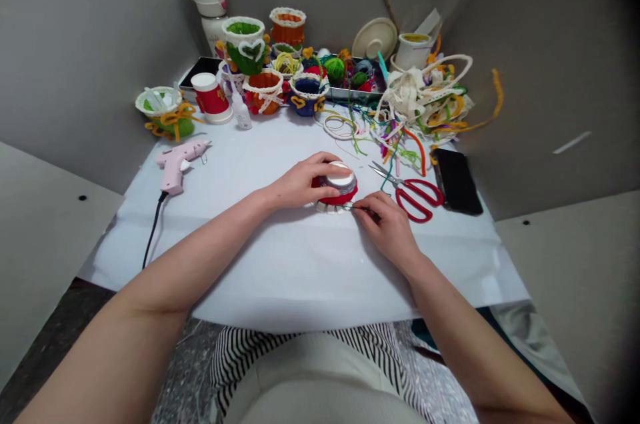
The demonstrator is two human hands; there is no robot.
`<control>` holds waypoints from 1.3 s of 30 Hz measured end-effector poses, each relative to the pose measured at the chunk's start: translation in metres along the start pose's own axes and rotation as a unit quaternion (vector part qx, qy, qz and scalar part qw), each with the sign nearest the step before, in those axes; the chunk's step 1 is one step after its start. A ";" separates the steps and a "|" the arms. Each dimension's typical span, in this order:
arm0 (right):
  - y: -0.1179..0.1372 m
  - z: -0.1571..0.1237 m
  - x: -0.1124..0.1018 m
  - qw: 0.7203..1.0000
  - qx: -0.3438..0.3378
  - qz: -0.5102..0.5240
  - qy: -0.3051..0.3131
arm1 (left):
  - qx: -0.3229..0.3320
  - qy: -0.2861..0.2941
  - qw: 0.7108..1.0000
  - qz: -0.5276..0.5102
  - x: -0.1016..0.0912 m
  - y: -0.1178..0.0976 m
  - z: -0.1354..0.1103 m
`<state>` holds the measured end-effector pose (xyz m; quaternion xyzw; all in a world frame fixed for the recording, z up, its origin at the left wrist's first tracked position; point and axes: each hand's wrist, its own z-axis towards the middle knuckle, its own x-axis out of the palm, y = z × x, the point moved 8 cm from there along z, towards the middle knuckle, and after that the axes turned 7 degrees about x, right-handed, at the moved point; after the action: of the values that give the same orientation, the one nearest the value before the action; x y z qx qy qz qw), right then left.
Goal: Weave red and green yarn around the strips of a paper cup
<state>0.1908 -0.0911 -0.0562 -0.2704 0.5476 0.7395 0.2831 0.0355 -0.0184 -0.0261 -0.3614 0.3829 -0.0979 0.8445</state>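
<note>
Head camera view: a round red fabric-covered container [339, 192] with a white top and a grey band sits on a white paper-covered table [280, 264], directly under the left hand [300, 183]. It is held from above, the fingers being spread over its rim and pressed against the white top. A ruffled white trim [331, 208] is seen along the container's near edge, touching it. Right beside that trim, the right hand [387, 229] is closed, thumb and fingers pressed together, and a thin metallic sliver [359, 207] is pinched between them (too fine for its kind to be told), its tip pointed at the trim. Red-handled scissors [415, 196] are laid just to the right, next to a black smartphone [457, 181]. A pale pink hot glue gun [180, 164] is placed well off to the left, its black cord trailing down. Farther back, lace-trimmed baskets [265, 87] and a tangled heap of lace and pipe cleaners [425, 101] are gathered.
</note>
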 end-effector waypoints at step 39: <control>0.044 -0.045 0.012 0.991 -0.097 -0.091 0.012 | 0.012 0.054 0.987 -0.152 0.018 0.001 -0.001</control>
<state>0.1550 -0.1436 -0.0478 -0.3538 0.4495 0.7573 0.3149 0.0475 -0.0261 -0.0378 -0.3990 0.3671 -0.2489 0.8026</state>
